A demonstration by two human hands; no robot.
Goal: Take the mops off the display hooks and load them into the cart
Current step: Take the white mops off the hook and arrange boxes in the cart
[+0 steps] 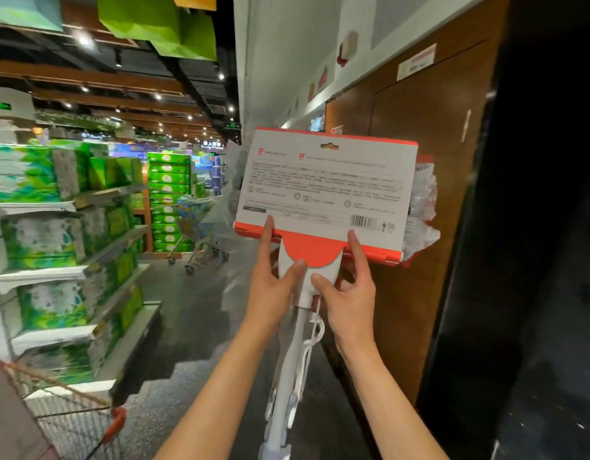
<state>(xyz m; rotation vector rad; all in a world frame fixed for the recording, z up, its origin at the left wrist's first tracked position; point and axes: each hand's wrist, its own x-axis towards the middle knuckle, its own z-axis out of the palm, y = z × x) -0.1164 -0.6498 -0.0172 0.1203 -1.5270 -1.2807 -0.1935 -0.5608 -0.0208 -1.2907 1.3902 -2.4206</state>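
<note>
The step in hand looks like the lift-off: a mop (323, 200) is held head-up in front of the brown wall panel (429, 134) on the right, its card sleeve facing the camera, its white handle (295, 353) running down between the forearms. The left hand (273, 287) grips the neck below the card, thumb on the front and forefinger stretched up to the card's lower edge; the right hand (348, 293) mirrors it from the right. Whether the hang slot is off its hook I cannot tell. Next, I judge, swing the mop left and lower it into the cart (88, 423) at near left, minding the long handle
</note>
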